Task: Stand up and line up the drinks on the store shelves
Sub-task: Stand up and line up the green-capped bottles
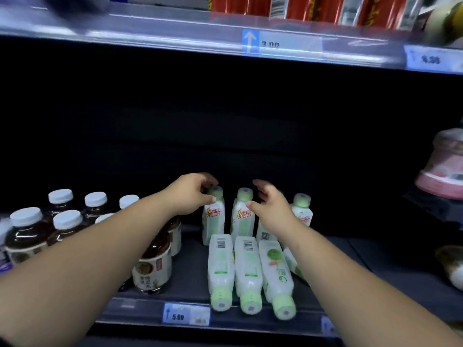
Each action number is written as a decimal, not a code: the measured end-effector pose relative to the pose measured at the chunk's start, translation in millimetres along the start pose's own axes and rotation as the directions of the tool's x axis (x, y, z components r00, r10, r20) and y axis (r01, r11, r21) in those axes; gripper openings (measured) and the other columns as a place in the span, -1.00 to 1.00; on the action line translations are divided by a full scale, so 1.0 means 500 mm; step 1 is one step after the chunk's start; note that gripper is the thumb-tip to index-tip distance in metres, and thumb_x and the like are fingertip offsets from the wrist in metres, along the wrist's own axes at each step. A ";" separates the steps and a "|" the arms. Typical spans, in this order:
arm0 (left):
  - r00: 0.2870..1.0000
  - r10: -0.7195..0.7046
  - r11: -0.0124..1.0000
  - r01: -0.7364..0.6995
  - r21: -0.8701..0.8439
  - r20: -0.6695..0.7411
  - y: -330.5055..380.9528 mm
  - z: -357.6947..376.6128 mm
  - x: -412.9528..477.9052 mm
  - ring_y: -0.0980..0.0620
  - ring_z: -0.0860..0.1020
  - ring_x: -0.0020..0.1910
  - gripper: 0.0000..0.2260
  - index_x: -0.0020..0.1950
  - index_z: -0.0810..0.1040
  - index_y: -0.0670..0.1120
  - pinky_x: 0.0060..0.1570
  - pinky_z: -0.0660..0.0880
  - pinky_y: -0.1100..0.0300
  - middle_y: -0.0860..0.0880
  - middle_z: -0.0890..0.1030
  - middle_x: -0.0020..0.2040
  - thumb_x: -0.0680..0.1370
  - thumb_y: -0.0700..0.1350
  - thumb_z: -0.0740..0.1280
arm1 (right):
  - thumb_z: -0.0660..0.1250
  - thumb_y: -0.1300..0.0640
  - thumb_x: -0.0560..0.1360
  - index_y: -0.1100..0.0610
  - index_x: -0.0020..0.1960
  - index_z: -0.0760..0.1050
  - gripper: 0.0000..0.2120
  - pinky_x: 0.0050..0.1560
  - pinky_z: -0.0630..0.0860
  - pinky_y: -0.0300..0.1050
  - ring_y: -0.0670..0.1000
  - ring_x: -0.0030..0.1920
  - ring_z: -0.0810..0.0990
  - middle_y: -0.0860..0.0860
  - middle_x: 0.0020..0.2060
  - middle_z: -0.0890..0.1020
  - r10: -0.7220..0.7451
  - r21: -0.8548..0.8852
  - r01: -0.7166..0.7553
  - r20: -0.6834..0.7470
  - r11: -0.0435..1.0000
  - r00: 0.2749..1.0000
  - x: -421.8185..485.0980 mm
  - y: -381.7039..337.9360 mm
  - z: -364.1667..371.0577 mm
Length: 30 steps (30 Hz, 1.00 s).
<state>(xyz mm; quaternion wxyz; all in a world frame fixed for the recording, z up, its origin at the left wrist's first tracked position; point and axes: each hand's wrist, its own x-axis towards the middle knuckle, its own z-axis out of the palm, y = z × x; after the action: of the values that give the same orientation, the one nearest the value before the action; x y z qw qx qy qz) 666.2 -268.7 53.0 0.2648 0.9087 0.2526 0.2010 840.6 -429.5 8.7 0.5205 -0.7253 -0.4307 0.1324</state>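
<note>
My left hand (193,194) curls over the pale green cap of the left upright bottle (213,219), thumb in front of the neck and fingers wrapped behind the top. The bottle stands at three o'clock of that hand, touching it. My right hand (271,207) hangs with fingers spread and gently bent, gripping nothing. The middle upright bottle (242,216) stands just beside its thumb at nine o'clock, and I cannot tell whether the thumb touches it. The right upright bottle (302,209) stands near the same hand at three o'clock.

All are flat-sided, milky white plastic bottles with round, ribbed green caps and red-and-yellow lettering on smooth labels.

At six o'clock of both hands, three fallen bottles (248,271) of the same kind lie on their sides, side by side and touching. Their barcodes face up and their caps point to the front edge of the dark, matte shelf (193,271). One more lies partly hidden under my right forearm.

At nine o'clock of the scene, round dark tea bottles (25,236) with white screw caps and glossy shoulders stand packed together under my left forearm. A blue-edged price tag (186,314) reading 5.00 sits in the clear rail at six o'clock. Shiny red cans (300,8) line the shelf above at twelve o'clock. A blurred pink bottle (446,166) shows at three o'clock.
</note>
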 end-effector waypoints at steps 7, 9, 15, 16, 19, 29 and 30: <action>0.989 0.051 0.984 -0.074 0.162 0.139 -0.012 -0.009 0.050 0.04 0.39 0.42 -0.49 0.47 0.42 0.01 0.26 0.25 0.36 0.01 0.42 0.46 0.54 -0.19 0.42 | 0.33 0.16 0.59 -0.10 0.59 0.14 -0.35 -0.08 0.60 -0.16 0.13 0.05 0.65 0.05 0.36 0.49 0.044 -0.109 -0.039 0.040 0.993 0.998 0.011 -0.033 0.022; 0.970 0.056 0.976 -0.103 0.191 0.237 -0.023 -0.014 0.063 0.03 0.36 0.44 -0.48 0.50 0.37 0.05 0.30 0.25 0.32 0.01 0.38 0.49 0.56 -0.18 0.39 | 0.33 0.13 0.59 -0.08 0.60 0.12 -0.34 -0.37 0.48 -0.33 -0.05 -0.23 0.59 0.02 0.32 0.48 0.067 -0.157 -0.060 0.040 0.986 0.997 0.019 -0.038 0.038; 0.940 0.084 0.961 -0.164 0.222 0.330 -0.044 -0.020 0.083 0.02 0.37 0.42 -0.53 0.50 0.36 0.15 0.35 0.28 0.23 0.03 0.38 0.49 0.60 -0.08 0.34 | 0.36 0.03 0.58 -0.05 0.51 0.27 -0.46 -0.09 0.55 -0.16 0.00 -0.08 0.62 0.05 0.13 0.57 0.102 -0.221 -0.097 0.012 0.970 0.995 0.033 -0.035 0.075; 0.942 0.092 0.962 -0.168 0.217 0.323 -0.043 -0.020 0.083 0.03 0.38 0.41 -0.54 0.50 0.36 0.14 0.31 0.27 0.27 0.04 0.39 0.48 0.61 -0.07 0.34 | 0.37 0.02 0.58 -0.04 0.48 0.29 -0.48 -0.08 0.55 -0.14 0.03 -0.07 0.64 0.05 0.09 0.58 0.101 -0.229 -0.095 0.012 0.969 0.995 0.036 -0.035 0.078; 0.943 0.099 0.955 -0.179 0.235 0.317 -0.043 -0.013 0.087 0.02 0.42 0.37 -0.55 0.50 0.37 0.09 0.27 0.31 0.26 0.04 0.43 0.44 0.61 -0.02 0.33 | 0.38 0.05 0.56 -0.02 0.44 0.33 -0.52 -0.06 0.56 -0.13 0.02 -0.11 0.64 -0.01 -0.01 0.57 0.106 -0.208 -0.101 0.016 0.973 0.994 0.041 -0.033 0.082; 0.963 0.039 0.979 -0.091 0.183 0.268 -0.046 -0.014 0.085 0.04 0.48 0.23 -0.54 0.44 0.41 0.05 0.13 0.38 0.23 0.00 0.50 0.34 0.56 0.05 0.39 | 0.50 0.08 0.46 0.00 0.40 0.35 -0.42 0.00 0.63 -0.02 0.05 0.00 0.62 0.03 0.08 0.58 0.094 -0.225 -0.081 0.047 0.971 0.994 0.064 -0.024 0.070; 0.961 0.035 0.974 -0.094 0.204 0.273 -0.043 -0.017 0.085 0.05 0.48 0.21 -0.55 0.43 0.43 0.05 0.11 0.38 0.23 0.01 0.51 0.33 0.56 0.06 0.40 | 0.49 0.10 0.47 -0.01 0.38 0.36 -0.46 -0.03 0.62 -0.05 0.04 -0.02 0.62 0.04 0.06 0.58 0.092 -0.231 -0.076 0.060 0.970 0.994 0.064 -0.023 0.067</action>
<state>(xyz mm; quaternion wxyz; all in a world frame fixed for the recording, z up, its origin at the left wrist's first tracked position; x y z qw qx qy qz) 687.9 -225.8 56.9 0.1899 0.9586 0.2047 0.0563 832.8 -382.5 12.8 0.4120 -0.7928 -0.4301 0.1293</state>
